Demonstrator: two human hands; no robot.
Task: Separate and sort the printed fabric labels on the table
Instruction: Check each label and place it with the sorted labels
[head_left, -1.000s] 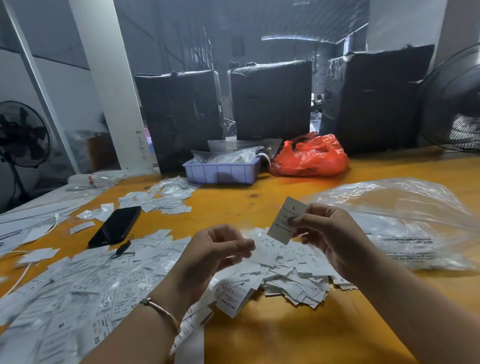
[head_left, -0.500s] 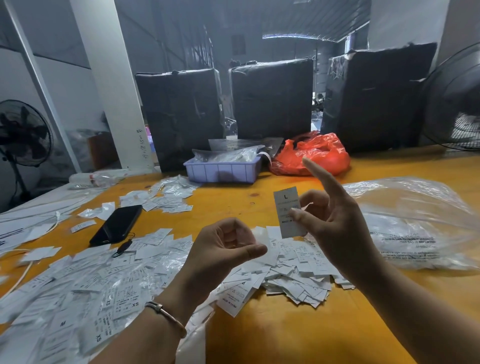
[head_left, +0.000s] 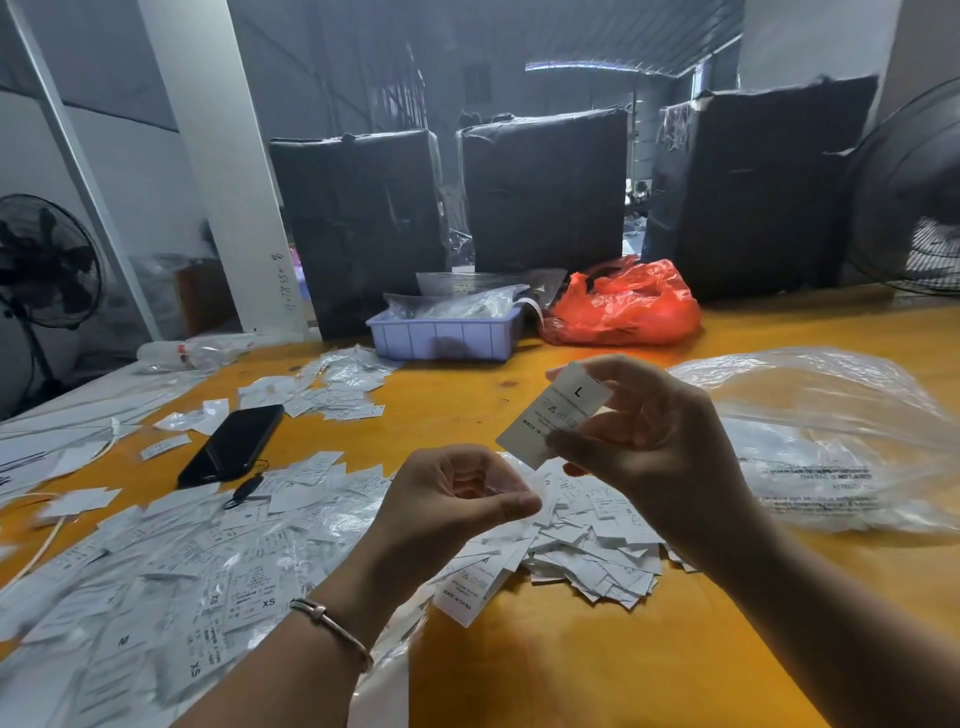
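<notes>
Head view: A right hand holds up one white label marked "L", above a loose pile of labels on a yellow table. The label looks thin, very light and floppy, likely clinging to others, so pinching it by an edge suits it best. Thumb and fingers pinch its lower right edge, wrist raised. The left hand hovers lower, fingers curled; it seems to hold nothing, though the palm is partly hidden.
</notes>
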